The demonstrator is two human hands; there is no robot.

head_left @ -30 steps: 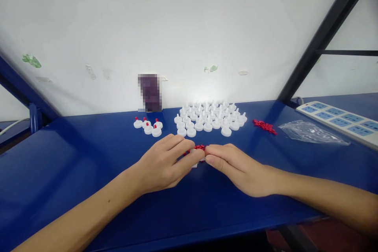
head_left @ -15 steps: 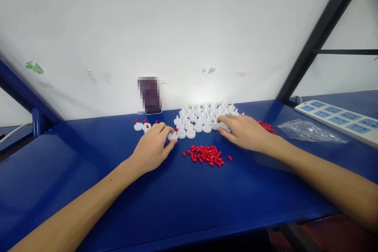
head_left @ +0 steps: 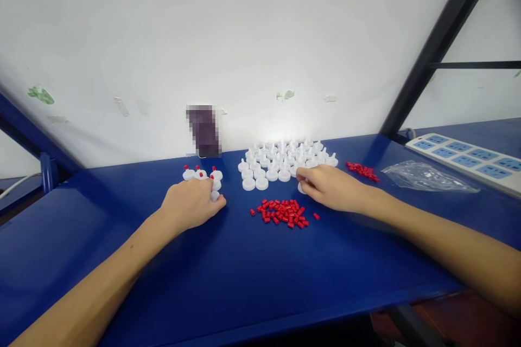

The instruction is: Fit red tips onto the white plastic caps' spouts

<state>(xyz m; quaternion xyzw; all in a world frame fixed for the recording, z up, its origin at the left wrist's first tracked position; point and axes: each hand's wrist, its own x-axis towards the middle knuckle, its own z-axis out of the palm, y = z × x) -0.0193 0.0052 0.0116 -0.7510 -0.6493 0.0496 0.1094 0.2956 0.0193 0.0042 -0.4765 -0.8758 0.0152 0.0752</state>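
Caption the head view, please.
Left hand beside red-tipped white caps, right hand at a white cap, loose red pieces between.

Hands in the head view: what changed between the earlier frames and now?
The hands parted from over the red heap. The left hand moved left, taking a white piece to the red-tipped group; the right hand moved right and took hold of another white piece at the white cluster. The clear bag and power strip stayed put.
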